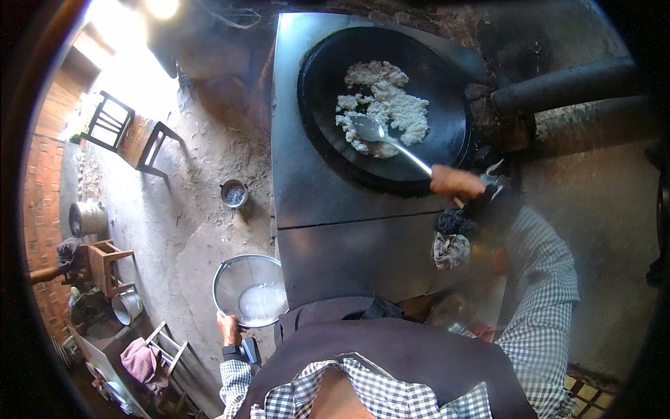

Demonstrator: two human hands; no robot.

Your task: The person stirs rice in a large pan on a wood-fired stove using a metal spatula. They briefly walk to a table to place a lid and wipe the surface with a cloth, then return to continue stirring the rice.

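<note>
My right hand point(454, 183) is closed around the handle of a large metal spoon point(372, 131). The spoon's bowl rests among white, rice-like lumps point(399, 107) in a wide dark wok point(445, 133) set into the stovetop point(335, 201). Low on the left, my left hand point(230, 329) grips the rim of a round metal basin point(225, 283), held beside the stove's edge. A little white residue shows at the basin's bottom. A crumpled cloth point(451, 250) and a dark scrubber point(453, 221) lie on the stove below my right hand.
On the floor to the left stand a small pot point(234, 194), a wooden chair point(137, 137), a wooden stool point(107, 267), a metal pot point(89, 219) and a white bucket point(127, 307). A dark stovepipe point(565, 86) runs off behind the wok's right side.
</note>
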